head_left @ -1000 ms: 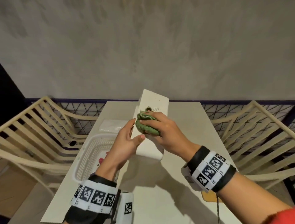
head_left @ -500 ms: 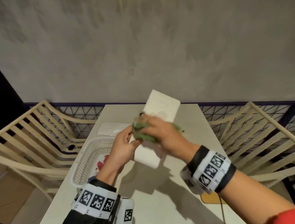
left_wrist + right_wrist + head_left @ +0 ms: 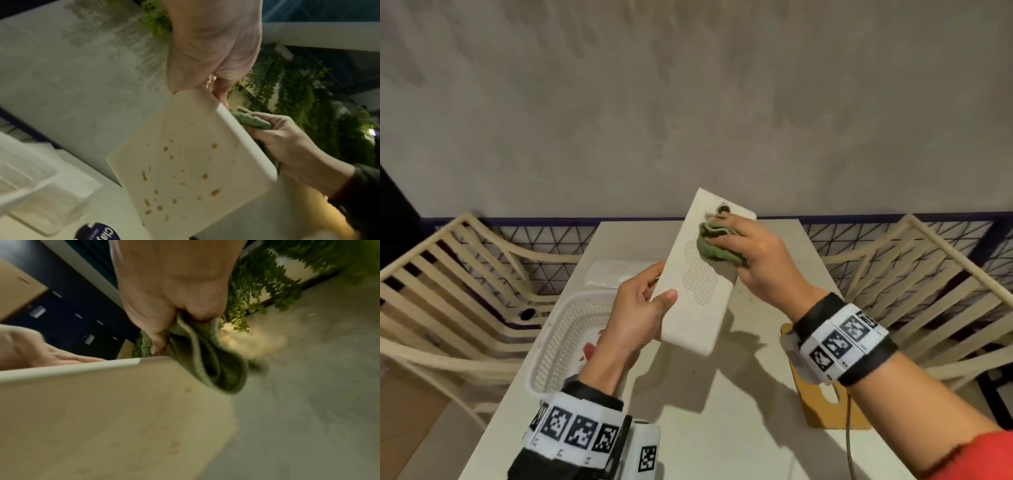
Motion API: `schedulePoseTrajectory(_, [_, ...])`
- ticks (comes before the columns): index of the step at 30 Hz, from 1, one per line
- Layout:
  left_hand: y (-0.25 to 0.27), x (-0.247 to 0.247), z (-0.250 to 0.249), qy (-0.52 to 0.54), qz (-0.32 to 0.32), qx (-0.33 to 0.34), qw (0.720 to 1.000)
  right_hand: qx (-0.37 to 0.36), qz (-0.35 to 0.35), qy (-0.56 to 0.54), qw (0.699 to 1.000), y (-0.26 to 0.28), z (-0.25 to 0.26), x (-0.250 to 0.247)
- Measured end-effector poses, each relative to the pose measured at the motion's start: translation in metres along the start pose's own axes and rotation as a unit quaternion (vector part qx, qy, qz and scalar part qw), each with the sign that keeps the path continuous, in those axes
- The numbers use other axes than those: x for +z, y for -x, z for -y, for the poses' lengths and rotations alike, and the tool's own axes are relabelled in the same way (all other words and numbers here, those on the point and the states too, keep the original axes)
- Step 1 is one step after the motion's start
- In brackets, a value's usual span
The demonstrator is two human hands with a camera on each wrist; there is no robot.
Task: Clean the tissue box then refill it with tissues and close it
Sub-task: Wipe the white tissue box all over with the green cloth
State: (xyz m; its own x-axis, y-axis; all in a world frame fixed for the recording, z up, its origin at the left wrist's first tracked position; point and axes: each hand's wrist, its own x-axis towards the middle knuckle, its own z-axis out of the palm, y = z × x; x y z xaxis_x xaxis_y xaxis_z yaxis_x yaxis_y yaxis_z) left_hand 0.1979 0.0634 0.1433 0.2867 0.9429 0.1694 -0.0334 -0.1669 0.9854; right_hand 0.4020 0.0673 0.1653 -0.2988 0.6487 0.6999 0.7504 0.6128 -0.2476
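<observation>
**Desk:** Where are we with the tissue box?

**Me:** Mid-clean, I'd say. I've got the tissue box [image 3: 697,277] lifted clear of the table [image 3: 739,411], tilted, over the middle of it toward the far edge. My left hand [image 3: 635,318] grips its near left edge, thumb on the dotted face, fingers wrapped behind. My right hand [image 3: 753,253] is curled round a bunched green cloth [image 3: 714,248] and pressing it on the far end of that face, beside a small round hole.

**Desk:** Is the box clean yet?

**Me:** Not by my reading. The left wrist view shows another face of it speckled with yellowish spots [image 3: 213,193], and the cloth isn't on that side. So wiping is under way, with at least one face left to do.

**Desk:** And the refill?

**Me:** Not started. A flat white pack [image 3: 616,274], which I take for the tissues, lies near the far left corner of the table, untouched. Nearer me on the left edge sits a white slotted basket [image 3: 558,335] with something red in it. A yellow board [image 3: 825,407] lies at the right edge under my wrist.

**Desk:** What's left, then?

**Me:** Finish the spotted face, put the cloth down, load the tissues, close the box. I can't tell from here whether it's open or where it opens.
</observation>
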Motion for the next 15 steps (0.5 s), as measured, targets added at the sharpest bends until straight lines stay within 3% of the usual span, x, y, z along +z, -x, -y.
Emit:
schedulePoseTrajectory(4, [-0.001,-0.005,0.001,0.041,-0.019,0.000,0.999,-0.126,0.086,-0.032,0.988,0.025,0.018,0.015])
schedulePoseTrajectory(7, [0.003,-0.006,0.003,0.020,-0.003,-0.001,1.000,-0.025,0.023,0.006,0.999,0.010,-0.011,-0.007])
schedulePoseTrajectory(9, [0.003,-0.002,0.003,0.014,0.001,-0.004,1.000,0.022,0.003,0.009,1.000,-0.010,-0.003,0.000])
schedulePoseTrajectory(13, [-0.001,-0.012,0.005,0.031,-0.026,0.006,0.999,-0.106,0.091,-0.051,0.989,0.019,0.022,0.026])
schedulePoseTrajectory(15, [0.003,-0.016,0.002,0.009,-0.010,0.015,1.000,-0.049,0.058,-0.033,0.997,0.022,0.002,0.006])
